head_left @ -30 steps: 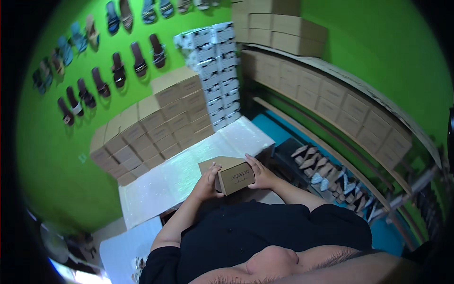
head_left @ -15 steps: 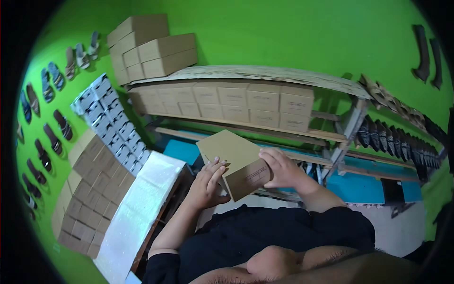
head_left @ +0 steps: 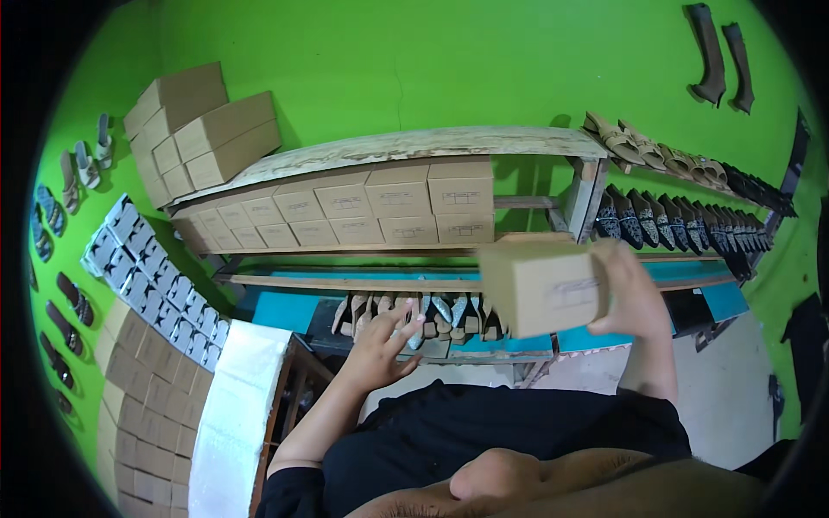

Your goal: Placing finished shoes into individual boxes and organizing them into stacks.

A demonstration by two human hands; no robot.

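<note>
A brown cardboard box, a little blurred, hangs in the air in front of the shelves. My right hand grips its right end, fingers wrapped round the edge. Off to the left, my left hand is apart from the box, its fingers spread and nothing in them. Beyond that hand, a row of shoes stands below the blue bench; the held box hides part of the bench and the shelf end.
Several boxes fill the wooden shelf. More are stacked upper left and lower left, near white boxes. A white-covered table stands at left. Dark shoes line the right rack; sandals hang on the green wall.
The box has moved right in my right hand. My left hand has let go of it and is now apart from it. The view has turned to the right.
</note>
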